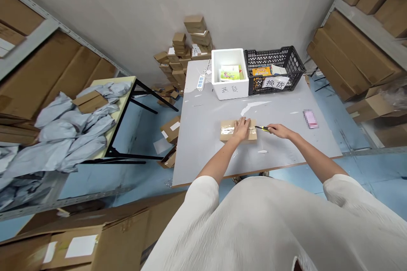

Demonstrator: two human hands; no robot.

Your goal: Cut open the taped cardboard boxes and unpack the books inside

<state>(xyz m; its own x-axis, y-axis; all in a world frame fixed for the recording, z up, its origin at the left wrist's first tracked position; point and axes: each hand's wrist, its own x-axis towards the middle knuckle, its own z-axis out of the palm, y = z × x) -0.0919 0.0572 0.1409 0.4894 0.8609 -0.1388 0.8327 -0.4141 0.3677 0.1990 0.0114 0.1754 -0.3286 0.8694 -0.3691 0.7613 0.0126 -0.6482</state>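
A small cardboard box (pixel 227 130) with clear tape across its top lies on the grey table (pixel 203 152). My left hand (pixel 242 128) rests flat on the box's top, right of its middle, with fingers spread. A yellow and black utility knife (pixel 263 128) is held in my closed right hand (pixel 280 131), just right of the box. The knife's tip points left, at the box's right end; whether it touches the cardboard is too small to tell.
Behind stand a white foam box (pixel 230 91) and a black crate (pixel 273 84), both holding packets. A power strip (pixel 201 82) lies at the back left, a pink blurred object (pixel 310 119) at right. Grey parcels (pixel 70 131) cover a side table.
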